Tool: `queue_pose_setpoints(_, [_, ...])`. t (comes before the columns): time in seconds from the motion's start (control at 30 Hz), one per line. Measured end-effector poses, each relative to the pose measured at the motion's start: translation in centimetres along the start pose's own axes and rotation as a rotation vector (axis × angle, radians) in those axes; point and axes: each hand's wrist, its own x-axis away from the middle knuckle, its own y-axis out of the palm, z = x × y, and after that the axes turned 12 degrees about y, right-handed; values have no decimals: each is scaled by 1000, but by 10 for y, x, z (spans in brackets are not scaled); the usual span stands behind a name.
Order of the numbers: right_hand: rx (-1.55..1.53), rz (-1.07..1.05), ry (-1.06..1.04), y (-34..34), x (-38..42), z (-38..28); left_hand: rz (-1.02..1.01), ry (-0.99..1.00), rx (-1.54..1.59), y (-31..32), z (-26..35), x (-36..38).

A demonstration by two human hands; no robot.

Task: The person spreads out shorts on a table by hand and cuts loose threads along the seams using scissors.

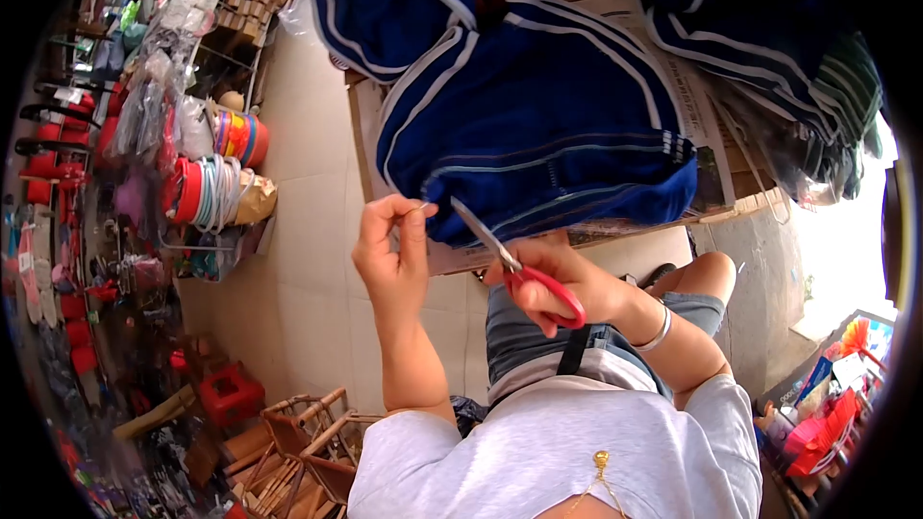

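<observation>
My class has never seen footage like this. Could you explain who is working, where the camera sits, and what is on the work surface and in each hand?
No robot here: a person works bare-handed. The single picture comes from a camera on their head, looking forward and down. Blue garments with white stripes lie on the work surface. The right hand holds red-handled scissors, pointed towards the nearest blue cloth. The left fingers appear to pinch a thin strand.
</observation>
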Motion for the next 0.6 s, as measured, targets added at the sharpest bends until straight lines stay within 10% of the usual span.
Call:
queue_pose_setpoints(0.13, [60, -84, 161, -20, 35, 39, -12, 170, 5, 29, 20, 1])
queue_pose_setpoints(0.33, [84, 190, 365, -25, 72, 110, -718, 470, 598, 166, 101, 48])
queue_pose_setpoints(0.4, [135, 244, 346, -27, 79, 135, -800, 827, 283, 195, 132, 65])
queue_pose_setpoints(0.6, [245, 449, 168, -38, 99, 158, -830, 744, 233, 172, 107, 51])
